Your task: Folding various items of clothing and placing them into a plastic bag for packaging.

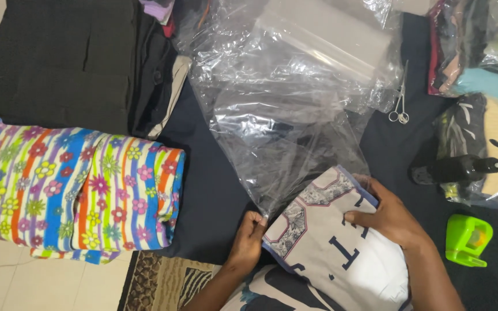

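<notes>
Item 1, nearest me: my left hand (248, 239), its grip pinched shut on the lower lip of a clear plastic bag (286, 144). Item 2: my right hand (388, 217), fingers spread flat and pressing on a folded grey garment (329, 242) with dark lettering and a patterned panel. I hold it at its far right corner, thumb on top.

Status: the garment's leading edge sits at the bag's mouth; only that corner looks to be under the film, though glare makes this hard to judge. Most of the garment lies outside the bag, between my two hands, so the bagging appears barely begun.

Item 3, left: a folded flower-striped cloth (76, 193). Item 4, right: a green tape dispenser (468, 240) and a black spray bottle (468, 167). Item 5, farther: small scissors (399, 109) beside the bag. Item 6, farthest: dark folded clothing (64, 63), top left, and bagged garments (479, 52), top right.
</notes>
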